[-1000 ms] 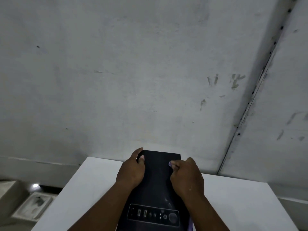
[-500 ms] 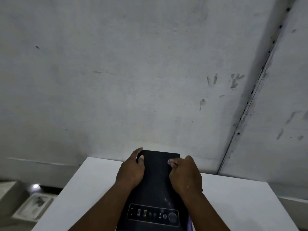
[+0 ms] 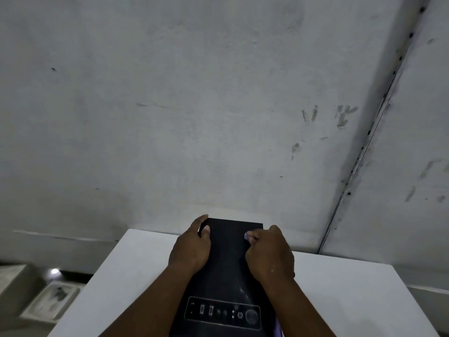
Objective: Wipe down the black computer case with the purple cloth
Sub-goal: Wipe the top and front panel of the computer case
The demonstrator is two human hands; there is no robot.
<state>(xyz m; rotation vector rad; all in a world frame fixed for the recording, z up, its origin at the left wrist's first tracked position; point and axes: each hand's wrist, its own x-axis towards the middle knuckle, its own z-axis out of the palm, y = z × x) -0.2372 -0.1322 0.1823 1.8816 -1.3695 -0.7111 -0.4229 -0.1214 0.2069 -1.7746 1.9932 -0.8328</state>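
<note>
Black and matte, the computer case (image 3: 226, 271) stands on the white desk (image 3: 121, 283) in front of us, its top panel facing up and its far end close to the grey wall (image 3: 194, 105). Along the near end of that panel we see a strip of ports and a round button (image 3: 251, 315).

Our left hand (image 3: 190, 249) grips the left edge of the case near its far corner, thumb lying on the top panel and fingers curled over the side. Our right hand (image 3: 269, 254) rests on the right part of the top, fingers curled round the purple cloth (image 3: 246, 236); only a small tip of it peeks out past the knuckles, and another bit of purple shows low by the right forearm. The two hands sit apart, with bare black panel between them.

Off the desk to our left, a pale tray-like object (image 3: 52, 301) lies on the floor below a small bright light (image 3: 55, 271).
</note>
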